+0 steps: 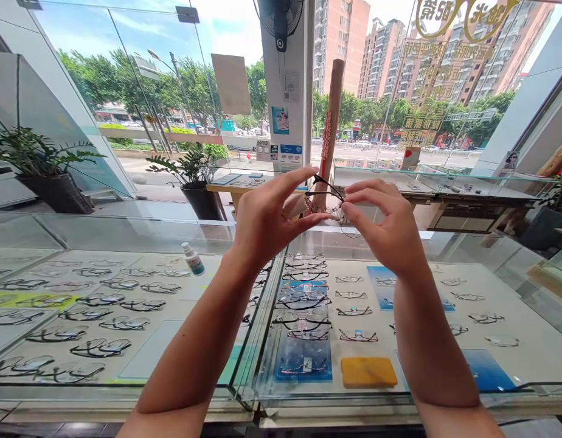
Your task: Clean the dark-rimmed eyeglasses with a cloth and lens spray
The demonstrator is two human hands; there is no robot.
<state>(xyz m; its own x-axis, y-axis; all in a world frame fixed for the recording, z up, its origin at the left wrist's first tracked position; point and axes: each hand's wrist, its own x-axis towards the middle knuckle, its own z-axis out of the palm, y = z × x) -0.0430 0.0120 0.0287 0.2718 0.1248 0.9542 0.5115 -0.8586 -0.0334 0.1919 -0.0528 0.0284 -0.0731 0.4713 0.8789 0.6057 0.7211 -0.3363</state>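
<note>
A pair of thin dark-framed eyeglasses [329, 193] is held up in front of me, above the glass counter, between both hands. My left hand [272, 210] has its index finger at a temple end and its thumb by the lower part of the frame, with the other fingers curled behind. At the opposite side, my right hand [384, 222] pinches the frame between thumb and fingers. The lens rims are faint against the background, and the fingers hide part of the frame.
Beneath my arms is a glass display counter [354, 392] with rows of eyeglasses [303, 301]. On the glass stand a small white bottle [193, 260] and a yellow block-like cloth or sponge [368, 371]. Beyond are potted plants [196, 182], a brown post [332, 115] and more counters.
</note>
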